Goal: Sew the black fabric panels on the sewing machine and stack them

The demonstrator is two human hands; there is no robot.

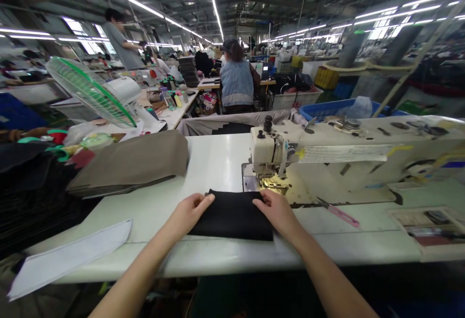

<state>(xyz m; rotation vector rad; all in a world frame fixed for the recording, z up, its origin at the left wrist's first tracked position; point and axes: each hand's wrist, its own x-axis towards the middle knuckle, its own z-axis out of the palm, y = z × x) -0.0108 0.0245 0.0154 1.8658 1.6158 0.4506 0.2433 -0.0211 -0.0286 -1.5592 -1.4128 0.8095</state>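
Note:
A folded piece of black fabric [234,218] lies at the front of the sewing table [214,163]. My left hand [192,211] pinches its far left corner, thumb on top. At the far right corner my right hand [274,209] grips the same fabric in the same way, its other fingers partly hidden behind the edge. Just beyond the cloth stands the sewing machine [269,148], its needle area and brass-coloured plate [274,184] close to my right hand. The fabric's far edge is near that plate; whether they touch I cannot tell.
Pink-handled snips [339,213] lie right of my hand. A stack of grey-brown fabric [134,160] and a white pattern piece [72,255] are on the left. Farther off are a fan [94,90], a blue basket [327,107] and a seated person [237,80]. A small tray [428,230] sits far right.

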